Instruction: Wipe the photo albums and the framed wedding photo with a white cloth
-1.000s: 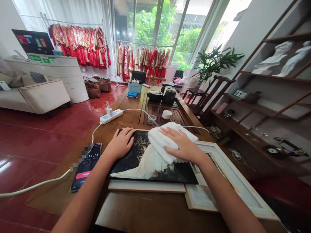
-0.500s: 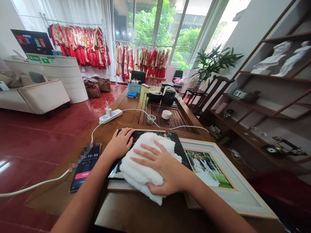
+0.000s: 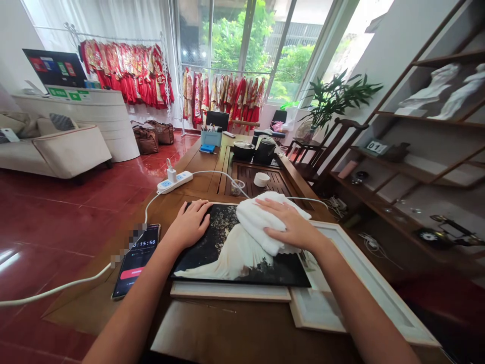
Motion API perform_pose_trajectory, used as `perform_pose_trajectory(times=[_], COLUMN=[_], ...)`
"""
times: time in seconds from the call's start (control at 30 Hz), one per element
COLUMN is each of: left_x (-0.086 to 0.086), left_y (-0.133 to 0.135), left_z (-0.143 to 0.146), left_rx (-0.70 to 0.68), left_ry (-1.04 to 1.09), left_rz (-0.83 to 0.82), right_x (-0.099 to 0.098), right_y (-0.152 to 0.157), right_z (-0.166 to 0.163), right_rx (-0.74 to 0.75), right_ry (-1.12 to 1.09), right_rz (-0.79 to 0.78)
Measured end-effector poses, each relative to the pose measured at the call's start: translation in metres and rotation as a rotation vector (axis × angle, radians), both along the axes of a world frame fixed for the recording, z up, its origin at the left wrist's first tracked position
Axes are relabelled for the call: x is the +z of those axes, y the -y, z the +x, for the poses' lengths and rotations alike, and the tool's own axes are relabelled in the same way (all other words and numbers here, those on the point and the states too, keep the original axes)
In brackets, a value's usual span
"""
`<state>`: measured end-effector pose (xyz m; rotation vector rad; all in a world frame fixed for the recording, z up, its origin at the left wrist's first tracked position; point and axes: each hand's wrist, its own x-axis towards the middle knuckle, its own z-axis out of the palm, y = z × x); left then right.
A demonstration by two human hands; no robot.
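Observation:
A dark wedding photo panel (image 3: 215, 253), showing a long pale gown, lies on the wooden table over a light-framed piece (image 3: 231, 291). My left hand (image 3: 191, 222) rests flat on the panel's upper left corner, fingers stretched out, holding nothing. Under my right hand (image 3: 290, 222) is a folded white towel (image 3: 252, 215), pressed onto the panel's upper right part with the fingers spread across it. The towel covers that part of the picture. To the right, partly beneath the panel and my right forearm, lies a white picture frame (image 3: 373, 275).
A phone (image 3: 132, 268) with a running timer lies left of my forearm. Behind it are a white power strip (image 3: 175, 182) and its cable. Farther back stand a tea tray (image 3: 242, 174), a white cup (image 3: 261, 179) and a black kettle (image 3: 265, 150). Shelves (image 3: 401, 202) line the right.
My right hand has slid the towel from the panel's middle to its upper right, uncovering the pale gown. My left hand stays on the corner.

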<state>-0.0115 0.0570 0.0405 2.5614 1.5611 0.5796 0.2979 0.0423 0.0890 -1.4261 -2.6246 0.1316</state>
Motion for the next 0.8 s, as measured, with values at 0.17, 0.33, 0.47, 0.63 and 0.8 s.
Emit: perform_pose_trajectory(times=[0.17,0.33,0.47,0.63,0.8], left_x=[0.0,0.0,-0.001,0.0,-0.001], left_y=[0.0,-0.001,0.0,0.0,0.0], left_z=[0.001,0.001,0.002,0.003,0.001], left_rx=[0.001,0.0,0.003,-0.003,0.001], left_ry=[-0.003,-0.01,-0.005,-0.002,-0.008], left_rz=[0.005,0.019,0.015,0.019,0.016], right_x=[0.002,0.012,0.016,0.016,0.013], right_y=[0.006,0.03,0.05,0.062,0.043], right_z=[-0.002,-0.034,-0.063,-0.078,-0.059], right_rx=[0.029,0.188,0.346,0.446,0.367], right_ry=[0.032,0.027,0.001,-0.035,-0.019], right_rz=[0.019,-0.024,-0.08,-0.115,-0.096])
